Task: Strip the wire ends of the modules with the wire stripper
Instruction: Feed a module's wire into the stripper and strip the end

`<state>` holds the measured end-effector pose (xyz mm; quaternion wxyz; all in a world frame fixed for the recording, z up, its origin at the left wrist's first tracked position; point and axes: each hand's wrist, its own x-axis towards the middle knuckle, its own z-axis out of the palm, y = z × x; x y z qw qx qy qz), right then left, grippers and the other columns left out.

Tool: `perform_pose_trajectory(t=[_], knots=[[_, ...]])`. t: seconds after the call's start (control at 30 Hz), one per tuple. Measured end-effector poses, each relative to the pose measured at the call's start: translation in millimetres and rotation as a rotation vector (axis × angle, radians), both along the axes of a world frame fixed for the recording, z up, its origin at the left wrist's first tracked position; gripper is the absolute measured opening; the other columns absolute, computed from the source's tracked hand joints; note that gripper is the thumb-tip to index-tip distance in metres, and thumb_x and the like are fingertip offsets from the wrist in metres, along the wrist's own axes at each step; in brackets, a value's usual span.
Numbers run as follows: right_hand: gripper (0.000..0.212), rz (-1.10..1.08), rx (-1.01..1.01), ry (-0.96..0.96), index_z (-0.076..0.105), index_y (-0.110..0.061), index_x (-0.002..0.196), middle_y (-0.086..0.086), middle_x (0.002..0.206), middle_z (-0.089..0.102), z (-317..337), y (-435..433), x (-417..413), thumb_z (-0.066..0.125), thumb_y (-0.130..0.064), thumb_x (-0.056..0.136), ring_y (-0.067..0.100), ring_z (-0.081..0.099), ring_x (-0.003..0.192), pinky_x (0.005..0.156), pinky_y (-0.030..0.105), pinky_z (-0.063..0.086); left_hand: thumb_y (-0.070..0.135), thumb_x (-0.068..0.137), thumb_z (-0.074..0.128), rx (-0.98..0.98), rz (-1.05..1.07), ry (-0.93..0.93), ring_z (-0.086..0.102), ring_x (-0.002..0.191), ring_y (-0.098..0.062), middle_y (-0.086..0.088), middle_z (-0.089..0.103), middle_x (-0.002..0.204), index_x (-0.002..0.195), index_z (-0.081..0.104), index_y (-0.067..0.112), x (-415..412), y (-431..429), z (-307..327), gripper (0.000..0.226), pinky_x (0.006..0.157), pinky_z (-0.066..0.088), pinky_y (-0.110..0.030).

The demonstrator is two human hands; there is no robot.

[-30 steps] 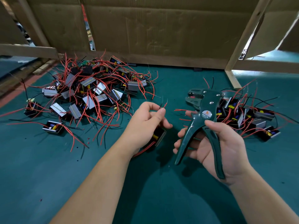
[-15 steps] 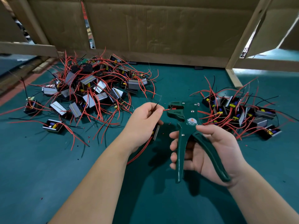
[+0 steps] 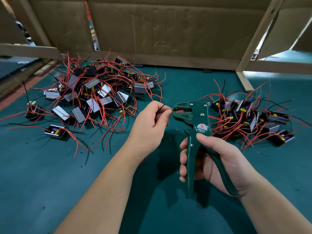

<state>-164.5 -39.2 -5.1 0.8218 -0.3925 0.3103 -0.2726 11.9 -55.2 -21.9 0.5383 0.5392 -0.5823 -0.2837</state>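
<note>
My right hand [image 3: 214,159] grips the two handles of a dark green wire stripper [image 3: 197,129], held upright over the table's middle with its jaws pointing left. A red wire end [image 3: 179,111] sits inside the jaws. My left hand [image 3: 152,122] pinches that module's wires, a black one [image 3: 161,107] and the red one, right at the jaw mouth. The module itself is hidden under my left hand. A large heap of modules with red wires [image 3: 91,97] lies at the left, and a smaller heap [image 3: 253,119] at the right.
The table has a green mat [image 3: 50,183] with small red and black insulation bits [image 3: 92,143] scattered on it. A cardboard wall [image 3: 168,31] with wooden posts [image 3: 253,43] closes the back. One stray module [image 3: 56,131] lies at the left front.
My right hand brought the stripper from the right over to the left hand and turned it upright. The red wire end now sits in the jaws, and the handles have closed together somewhat.
</note>
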Motion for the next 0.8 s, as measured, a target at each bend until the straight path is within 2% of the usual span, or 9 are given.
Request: perform_pose_trajectory(t=[0.17, 0.23, 0.3, 0.37, 0.47, 0.53, 0.63, 0.73, 0.8], knots=[[0.046, -0.033, -0.008, 0.031, 0.062, -0.003, 0.084, 0.02, 0.069, 0.057, 0.7, 2.1, 1.5, 0.066, -0.045, 0.067, 0.032, 0.058, 0.054, 0.053, 0.042, 0.052, 0.021, 0.097, 0.051, 0.007, -0.002, -0.015, 0.046, 0.052, 0.001, 0.01, 0.056, 0.066, 0.08, 0.05, 0.029, 0.1, 0.3, 0.2, 0.02, 0.054, 0.038, -0.017], [0.043, -0.048, -0.007, 0.045, 0.063, -0.006, 0.079, 0.018, 0.066, 0.057, 1.2, 3.6, 2.7, 0.067, -0.049, 0.07, 0.03, 0.058, 0.051, 0.052, 0.04, 0.052, 0.03, 0.097, 0.045, 0.039, -0.038, 0.095, 0.047, 0.053, -0.005, 0.009, 0.056, 0.064, 0.084, 0.052, 0.031, -2.8, 2.4, 2.5, 0.015, 0.054, 0.039, -0.025], [0.043, -0.093, 0.006, 0.065, 0.063, -0.009, 0.074, 0.015, 0.062, 0.055, 1.2, 6.1, 6.1, 0.064, -0.052, 0.071, 0.028, 0.056, 0.047, 0.049, 0.037, 0.051, 0.036, 0.094, 0.036, 0.05, -0.083, 0.298, 0.049, 0.059, -0.01, 0.01, 0.05, 0.061, 0.087, 0.053, 0.028, -4.8, 3.4, 5.3, 0.02, 0.059, 0.041, -0.03], [0.046, -0.166, 0.021, 0.073, 0.058, -0.01, 0.069, 0.012, 0.055, 0.049, 0.0, 7.6, 10.0, 0.061, -0.055, 0.067, 0.025, 0.047, 0.039, 0.043, 0.032, 0.046, 0.034, 0.093, 0.034, 0.055, -0.132, 0.411, 0.052, 0.062, -0.011, 0.01, 0.044, 0.063, 0.079, 0.051, 0.025, -4.6, 3.7, 7.6, 0.024, 0.063, 0.04, -0.028], [0.047, -0.225, 0.033, 0.068, 0.054, -0.009, 0.071, 0.011, 0.055, 0.047, -1.8, 4.5, 12.7, 0.059, -0.055, 0.067, 0.024, 0.045, 0.039, 0.041, 0.03, 0.044, 0.039, 0.09, 0.037, 0.145, -0.153, 0.243, 0.052, 0.066, -0.009, 0.008, 0.053, 0.066, 0.069, 0.052, 0.03, -4.6, 4.9, 6.9, 0.028, 0.06, 0.039, -0.027], [0.049, -0.199, 0.071, -0.004, 0.059, -0.006, 0.079, 0.015, 0.063, 0.054, -1.9, 1.1, 9.7, 0.054, -0.054, 0.073, 0.028, 0.054, 0.05, 0.049, 0.037, 0.051, 0.039, 0.091, 0.037, 0.153, -0.162, 0.128, 0.053, 0.071, -0.008, 0.008, 0.056, 0.072, 0.072, 0.052, 0.03, -3.5, 5.2, 5.1, 0.026, 0.069, 0.043, -0.035], [0.048, -0.176, 0.078, -0.109, 0.063, 0.0, 0.089, 0.022, 0.077, 0.058, -0.7, -5.0, 1.7, 0.055, -0.045, 0.074, 0.035, 0.061, 0.065, 0.062, 0.048, 0.055, 0.027, 0.101, 0.038, 0.091, -0.128, 0.07, 0.057, 0.084, -0.011, 0.019, 0.055, 0.079, 0.079, 0.051, 0.029, 4.9, 2.9, 5.8, 0.026, 0.083, 0.048, -0.045], [0.048, -0.089, 0.079, -0.108, 0.065, 0.001, 0.091, 0.024, 0.08, 0.059, -1.0, -6.6, -2.1, 0.065, -0.038, 0.063, 0.038, 0.061, 0.068, 0.063, 0.05, 0.054, 0.021, 0.102, 0.04, 0.073, -0.058, -0.018, 0.057, 0.089, -0.017, 0.017, 0.056, 0.085, 0.078, 0.053, 0.033, 12.4, -0.2, 4.8, 0.03, 0.07, 0.053, -0.041], [0.055, -0.016, 0.085, -0.107, 0.066, 0.001, 0.094, 0.025, 0.082, 0.06, -2.5, -5.3, -1.4, 0.076, -0.038, 0.055, 0.038, 0.061, 0.069, 0.065, 0.05, 0.054, 0.022, 0.1, 0.044, 0.04, -0.02, -0.069, 0.056, 0.079, -0.012, 0.004, 0.057, 0.089, 0.076, 0.056, 0.037, 14.3, -1.0, 2.4, 0.031, 0.061, 0.053, -0.033]])
